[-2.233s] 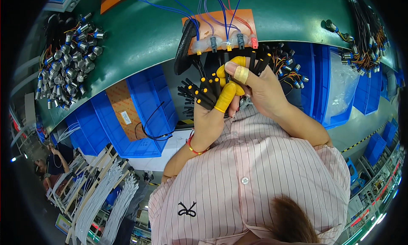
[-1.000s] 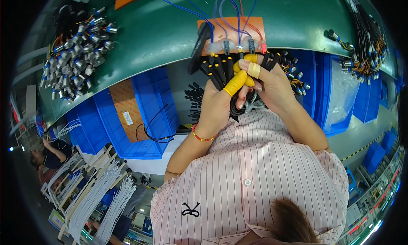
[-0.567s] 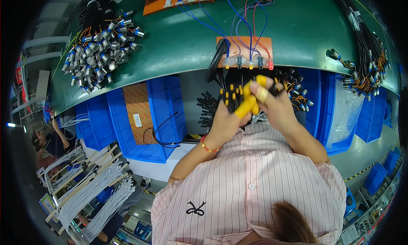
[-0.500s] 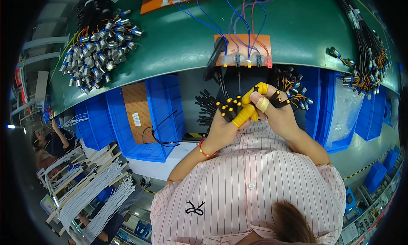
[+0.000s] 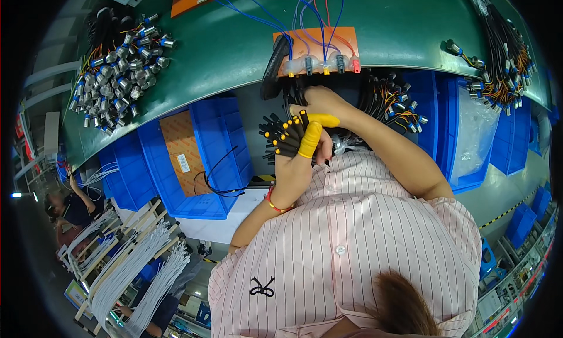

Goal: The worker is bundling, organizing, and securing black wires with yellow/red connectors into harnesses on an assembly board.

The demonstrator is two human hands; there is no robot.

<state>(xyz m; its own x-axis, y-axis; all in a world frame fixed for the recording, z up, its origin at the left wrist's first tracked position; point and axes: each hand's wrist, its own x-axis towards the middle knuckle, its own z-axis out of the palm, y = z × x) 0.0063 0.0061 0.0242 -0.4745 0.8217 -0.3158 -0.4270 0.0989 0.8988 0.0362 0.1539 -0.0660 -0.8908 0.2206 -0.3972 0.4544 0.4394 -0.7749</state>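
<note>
My left hand, with a yellow finger cot on it, is closed round a bunch of black cables. Their yellow-tipped ends fan out toward the left. Crossing over from the right, my right hand has its fingers wrapped round the black lengths of the bunch, just below the table edge. It wears a yellow cot too, and part of its grip is hidden. Beyond the hands, an orange board with several small connectors and blue, purple and red wires sits at the table's edge, a black handle-like object leaning at its left.
The green table carries a heap of silver metal-capped cables at left and a cable bundle at right. Blue bins stand below it; more cables hang right of my hands. A person is at far left.
My right hand has moved left and away from me, from the cable tips to the bunch's black lengths. The left hand shifted slightly left with the cables. The whole view has shifted a little.
</note>
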